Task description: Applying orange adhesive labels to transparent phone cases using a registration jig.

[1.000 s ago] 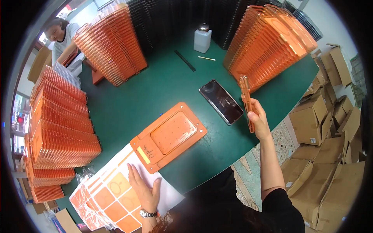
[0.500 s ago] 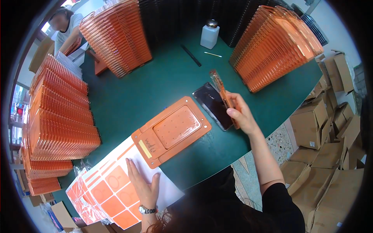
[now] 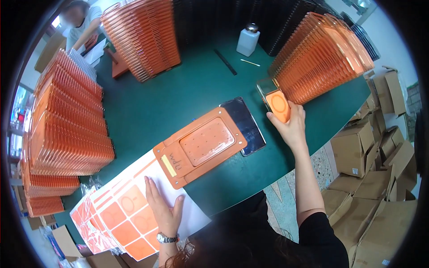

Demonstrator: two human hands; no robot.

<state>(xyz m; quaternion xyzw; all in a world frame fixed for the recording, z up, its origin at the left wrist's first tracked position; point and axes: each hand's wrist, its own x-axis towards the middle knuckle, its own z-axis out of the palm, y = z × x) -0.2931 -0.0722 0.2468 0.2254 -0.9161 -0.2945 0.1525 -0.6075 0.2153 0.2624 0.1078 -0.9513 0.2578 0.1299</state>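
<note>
My right hand (image 3: 291, 127) holds a flat orange piece with a ring on it (image 3: 278, 104), lifted just in front of the right stack of orange trays (image 3: 321, 56). My left hand (image 3: 161, 210) lies flat, fingers apart, on a white sheet of orange square stickers (image 3: 118, 216) at the near edge of the green table (image 3: 170, 96). Between the hands sits an orange rectangular jig (image 3: 203, 145) with a recessed plate, and a dark glossy panel (image 3: 246, 125) lies partly under its right end.
Tall stacks of orange trays stand at the left (image 3: 67, 120) and back centre (image 3: 143, 35). A white pump bottle (image 3: 248, 40), a black strip (image 3: 225, 61) and a thin stick (image 3: 249, 62) lie at the back. Cardboard boxes (image 3: 380, 147) fill the floor on the right. Another person (image 3: 82, 22) works at the far left.
My right hand has moved from the dark panel toward the right stack, with the orange piece now turned face-on. The left hand stays on the sticker sheet.
</note>
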